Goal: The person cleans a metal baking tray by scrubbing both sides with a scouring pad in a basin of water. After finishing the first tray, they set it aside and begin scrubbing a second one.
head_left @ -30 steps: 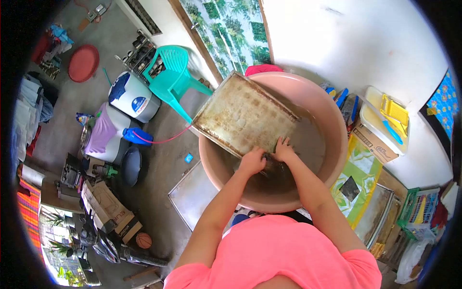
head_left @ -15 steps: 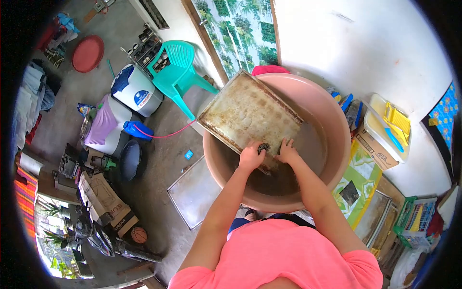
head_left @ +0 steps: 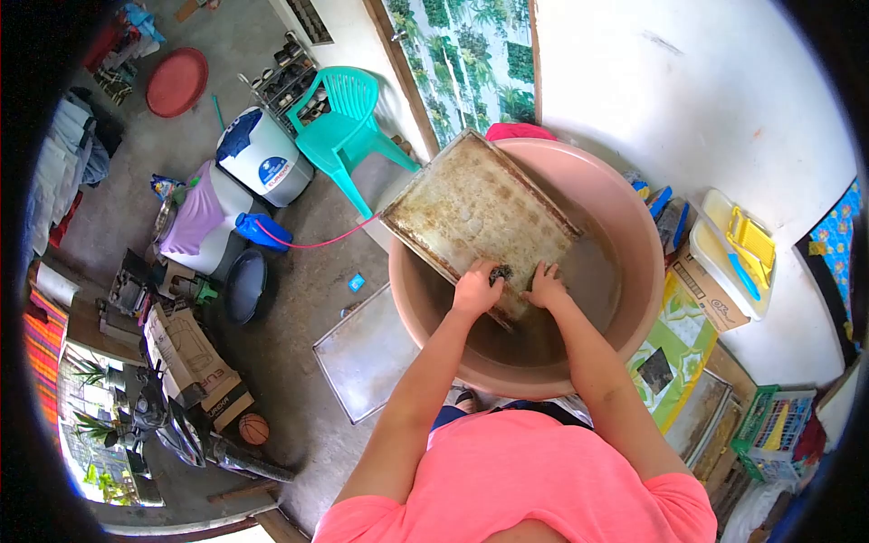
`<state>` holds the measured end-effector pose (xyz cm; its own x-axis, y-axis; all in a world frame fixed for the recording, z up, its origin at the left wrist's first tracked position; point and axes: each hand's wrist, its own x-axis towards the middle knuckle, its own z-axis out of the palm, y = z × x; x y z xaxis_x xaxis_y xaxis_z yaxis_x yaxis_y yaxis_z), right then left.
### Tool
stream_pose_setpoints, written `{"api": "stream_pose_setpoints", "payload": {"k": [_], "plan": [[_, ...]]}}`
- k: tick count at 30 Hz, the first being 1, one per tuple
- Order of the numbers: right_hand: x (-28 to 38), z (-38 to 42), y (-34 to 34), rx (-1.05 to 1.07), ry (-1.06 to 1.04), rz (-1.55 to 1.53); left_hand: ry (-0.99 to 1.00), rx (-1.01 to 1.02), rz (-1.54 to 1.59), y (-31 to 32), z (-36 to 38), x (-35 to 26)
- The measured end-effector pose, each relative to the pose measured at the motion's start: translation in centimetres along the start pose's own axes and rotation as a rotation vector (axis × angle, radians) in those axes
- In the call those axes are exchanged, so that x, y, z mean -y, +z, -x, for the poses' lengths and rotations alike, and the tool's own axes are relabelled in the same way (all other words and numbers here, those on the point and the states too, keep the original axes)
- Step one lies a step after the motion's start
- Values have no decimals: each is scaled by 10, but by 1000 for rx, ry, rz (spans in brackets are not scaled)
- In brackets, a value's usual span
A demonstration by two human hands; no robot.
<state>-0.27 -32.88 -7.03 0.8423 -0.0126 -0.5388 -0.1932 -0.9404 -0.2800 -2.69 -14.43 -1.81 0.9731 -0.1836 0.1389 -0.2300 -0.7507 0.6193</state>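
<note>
A rectangular metal tray (head_left: 480, 213), browned and stained, leans at a slant inside a large pink basin (head_left: 638, 271). Its near end dips into the murky water (head_left: 593, 281). My left hand (head_left: 474, 290) is closed round a dark, wiry scouring pad (head_left: 501, 272), pressed against the tray near its lower end. My right hand (head_left: 547, 287) rests beside it at the tray's lower right, fingers spread on the metal. The tips of some left fingers are hidden by the pad.
Another flat tray (head_left: 362, 348) lies on the floor left of the basin. A green plastic chair (head_left: 339, 136) stands behind it, and a pink hose (head_left: 330, 237) runs toward the basin. At right, a white container (head_left: 720, 240) sits on a cardboard box (head_left: 706, 288) by the wall.
The whole view has shifted slightly as my head moved. Both hands stay at the tray's lower end, the left still gripping the scouring pad, with only a tiny shift.
</note>
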Motion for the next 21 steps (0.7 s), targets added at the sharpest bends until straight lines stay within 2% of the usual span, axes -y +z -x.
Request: {"api": "stream_pose_setpoints", "payload": {"k": [6, 21], "plan": [[-1, -2, 1, 2, 17, -19, 37, -65, 47, -1, 1, -4], [1, -2, -1, 16, 7, 8, 18, -23, 4, -1, 1, -5]]}}
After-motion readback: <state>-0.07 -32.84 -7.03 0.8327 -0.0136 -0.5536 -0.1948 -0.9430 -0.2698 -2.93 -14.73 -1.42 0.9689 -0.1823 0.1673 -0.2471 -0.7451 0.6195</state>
